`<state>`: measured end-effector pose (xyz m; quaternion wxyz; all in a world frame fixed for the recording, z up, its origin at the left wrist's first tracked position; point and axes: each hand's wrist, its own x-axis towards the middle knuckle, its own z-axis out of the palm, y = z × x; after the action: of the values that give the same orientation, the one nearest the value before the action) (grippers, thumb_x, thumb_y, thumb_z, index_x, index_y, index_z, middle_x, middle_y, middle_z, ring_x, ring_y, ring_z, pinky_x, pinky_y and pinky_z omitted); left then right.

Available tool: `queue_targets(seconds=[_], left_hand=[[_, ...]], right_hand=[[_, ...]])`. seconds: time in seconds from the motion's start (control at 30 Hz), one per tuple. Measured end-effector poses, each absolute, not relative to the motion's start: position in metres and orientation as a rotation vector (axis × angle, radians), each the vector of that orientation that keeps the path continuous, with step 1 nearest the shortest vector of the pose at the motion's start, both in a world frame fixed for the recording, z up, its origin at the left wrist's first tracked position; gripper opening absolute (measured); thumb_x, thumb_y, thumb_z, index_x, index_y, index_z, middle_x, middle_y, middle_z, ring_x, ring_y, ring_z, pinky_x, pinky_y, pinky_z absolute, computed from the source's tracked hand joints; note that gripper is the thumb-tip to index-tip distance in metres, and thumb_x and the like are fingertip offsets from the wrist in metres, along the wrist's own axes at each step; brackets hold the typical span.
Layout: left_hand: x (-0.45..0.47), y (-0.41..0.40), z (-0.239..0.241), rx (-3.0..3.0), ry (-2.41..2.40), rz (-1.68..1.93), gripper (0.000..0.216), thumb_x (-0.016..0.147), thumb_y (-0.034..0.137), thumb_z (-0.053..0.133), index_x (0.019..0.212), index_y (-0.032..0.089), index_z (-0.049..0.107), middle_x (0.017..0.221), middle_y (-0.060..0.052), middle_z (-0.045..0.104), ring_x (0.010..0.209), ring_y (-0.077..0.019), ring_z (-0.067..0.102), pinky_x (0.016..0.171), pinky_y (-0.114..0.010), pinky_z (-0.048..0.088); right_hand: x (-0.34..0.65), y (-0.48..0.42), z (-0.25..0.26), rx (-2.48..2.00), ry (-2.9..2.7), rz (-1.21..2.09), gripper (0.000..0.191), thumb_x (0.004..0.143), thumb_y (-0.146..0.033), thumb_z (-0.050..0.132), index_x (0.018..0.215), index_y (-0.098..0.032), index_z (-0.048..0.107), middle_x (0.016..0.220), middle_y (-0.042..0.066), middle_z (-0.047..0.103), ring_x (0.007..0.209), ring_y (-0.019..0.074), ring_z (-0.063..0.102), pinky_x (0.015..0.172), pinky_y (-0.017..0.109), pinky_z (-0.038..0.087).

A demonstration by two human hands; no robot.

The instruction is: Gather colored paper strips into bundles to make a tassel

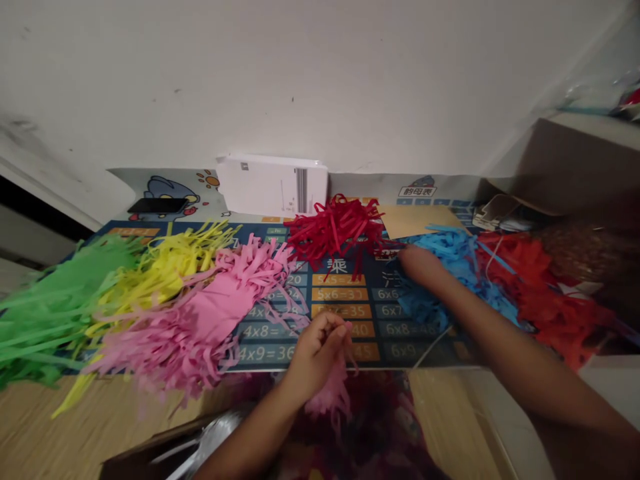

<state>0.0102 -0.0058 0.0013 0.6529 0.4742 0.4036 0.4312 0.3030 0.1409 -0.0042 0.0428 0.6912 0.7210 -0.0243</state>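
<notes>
My left hand (319,353) is closed around the top of a pink paper tassel (331,393), whose fringed strips hang down over the table's front edge. My right hand (420,265) reaches across to the blue fringed paper (453,250) and covers part of it. Its fingers are blurred and turned away, so whether they hold anything cannot be seen. Between and beyond the hands lies a heap of dark red paper strips (337,230). Left of my left hand spreads a larger pile of pink fringed paper (215,310).
Yellow fringed paper (165,263) and green fringed paper (65,293) lie at left, red fringed paper (540,280) at right. A white box (273,187) leans on the wall, near a dark phone (157,206). A tan paper sheet (425,220) rests behind the blue paper.
</notes>
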Motion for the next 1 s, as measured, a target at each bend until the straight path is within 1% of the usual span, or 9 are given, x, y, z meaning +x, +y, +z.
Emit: queue_targets(seconds=[0.1, 0.23, 0.27, 0.4, 0.47, 0.57, 0.67, 0.77, 1.0], left_hand=[[0.008, -0.009, 0.004, 1.075, 0.899, 0.959, 0.041, 0.083, 0.056, 0.068, 0.078, 0.017, 0.055, 0.062, 0.003, 0.059, 0.048, -0.0069, 0.048, 0.049, -0.019, 0.038], [0.006, -0.012, 0.008, 1.047, 0.887, 0.99, 0.042, 0.082, 0.056, 0.069, 0.078, 0.017, 0.056, 0.06, 0.003, 0.06, 0.048, -0.0075, 0.05, 0.049, -0.02, 0.039], [0.006, -0.013, 0.009, 1.055, 0.887, 1.004, 0.042, 0.082, 0.056, 0.069, 0.078, 0.017, 0.057, 0.06, 0.003, 0.06, 0.048, -0.0077, 0.05, 0.049, -0.02, 0.039], [0.006, -0.014, 0.009, 1.254, 0.979, 1.067, 0.037, 0.086, 0.051, 0.065, 0.079, 0.016, 0.063, 0.062, 0.001, 0.063, 0.05, -0.0092, 0.052, 0.051, -0.021, 0.04], [0.004, -0.015, 0.008, 1.455, 1.068, 1.105, 0.029, 0.089, 0.044, 0.063, 0.081, 0.016, 0.068, 0.065, -0.001, 0.067, 0.056, -0.0109, 0.056, 0.054, -0.022, 0.042], [0.0, -0.017, 0.006, 1.715, 1.139, 1.129, 0.021, 0.091, 0.035, 0.061, 0.085, 0.018, 0.073, 0.073, -0.003, 0.073, 0.064, -0.0139, 0.062, 0.062, -0.024, 0.045], [-0.004, -0.017, 0.004, 1.906, 1.168, 1.108, 0.018, 0.093, 0.031, 0.06, 0.087, 0.02, 0.074, 0.076, -0.003, 0.075, 0.07, -0.0162, 0.066, 0.067, -0.027, 0.048], [-0.006, -0.017, 0.004, 2.042, 1.122, 1.075, 0.015, 0.093, 0.025, 0.06, 0.09, 0.021, 0.074, 0.083, -0.004, 0.076, 0.075, -0.0163, 0.068, 0.07, -0.027, 0.049], [-0.007, -0.017, 0.012, 2.169, 1.025, 0.988, 0.016, 0.096, 0.023, 0.057, 0.094, 0.02, 0.073, 0.086, -0.004, 0.077, 0.078, -0.0152, 0.069, 0.072, -0.024, 0.049]], right_hand=[[0.308, 0.137, 0.011, 2.148, 2.253, -0.118, 0.018, 0.083, -0.009, 0.055, 0.085, -0.008, 0.074, 0.101, 0.023, 0.07, 0.09, 0.0272, 0.067, 0.08, 0.033, 0.048], [0.288, 0.098, 0.03, 2.203, 2.403, -0.24, 0.022, 0.091, -0.021, 0.051, 0.098, -0.015, 0.071, 0.096, 0.011, 0.073, 0.087, 0.0213, 0.067, 0.077, 0.029, 0.051], [0.275, 0.081, 0.031, 2.198, 2.489, -0.344, 0.021, 0.092, -0.026, 0.053, 0.099, -0.018, 0.071, 0.094, 0.007, 0.073, 0.084, 0.0199, 0.068, 0.075, 0.028, 0.052], [0.215, 0.006, 0.015, 2.07, 3.053, -1.236, 0.019, 0.089, -0.04, 0.062, 0.088, -0.024, 0.073, 0.094, 0.005, 0.073, 0.089, 0.0212, 0.068, 0.081, 0.033, 0.054], [0.193, -0.019, 0.003, 2.181, 3.006, -1.498, 0.019, 0.088, -0.041, 0.065, 0.098, -0.027, 0.073, 0.094, 0.004, 0.073, 0.087, 0.0213, 0.068, 0.081, 0.035, 0.055], [0.179, -0.034, -0.012, 2.409, 2.797, -1.727, 0.037, 0.086, -0.041, 0.069, 0.12, -0.027, 0.066, 0.095, 0.004, 0.074, 0.088, 0.0221, 0.07, 0.084, 0.038, 0.056], [0.179, -0.035, -0.019, 2.446, 2.706, -1.857, 0.038, 0.084, -0.042, 0.071, 0.118, -0.025, 0.064, 0.095, 0.004, 0.074, 0.088, 0.0229, 0.07, 0.087, 0.04, 0.055], [0.182, -0.036, -0.02, 2.445, 2.661, -1.955, 0.032, 0.084, -0.042, 0.072, 0.111, -0.025, 0.066, 0.092, 0.004, 0.073, 0.085, 0.022, 0.07, 0.082, 0.037, 0.056], [0.184, -0.043, -0.025, 2.55, 2.704, -1.822, 0.024, 0.084, -0.042, 0.072, 0.099, -0.024, 0.066, 0.092, 0.005, 0.071, 0.087, 0.0219, 0.068, 0.081, 0.037, 0.055]])
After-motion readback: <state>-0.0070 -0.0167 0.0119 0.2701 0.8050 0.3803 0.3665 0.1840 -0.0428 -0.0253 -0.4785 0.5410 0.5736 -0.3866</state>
